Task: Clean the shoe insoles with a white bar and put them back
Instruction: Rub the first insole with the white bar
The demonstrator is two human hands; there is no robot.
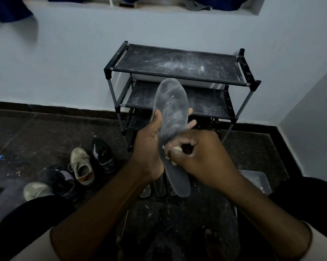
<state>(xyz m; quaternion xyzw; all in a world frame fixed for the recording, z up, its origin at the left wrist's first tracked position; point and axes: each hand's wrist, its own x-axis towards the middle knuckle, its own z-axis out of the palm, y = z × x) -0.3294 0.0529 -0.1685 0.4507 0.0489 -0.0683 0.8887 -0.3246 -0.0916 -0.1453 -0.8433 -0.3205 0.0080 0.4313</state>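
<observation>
The right hand (198,153) is curled tight round a small white bar (175,149). Only pale, crumbly bits of the bar show between the fingers, and the hand presses it on the middle of the insole (171,113). The left hand (149,146) grips the insole from behind, thumb on one edge and fingertips on the other, I think to keep it firm under the rubbing. The insole is long, flat and grey, with its round toe end pointing up and chalky white smears on it. Under the hands, more insoles (160,187) lie on the dark speckled floor (45,132), likely waiting their turn. To the left sit tan shoes (82,166) and black shoes (102,155), tops open. Farther back a black shoe rack (177,63) with dusty cloth shelves stands by a pale wall (64,63).
</observation>
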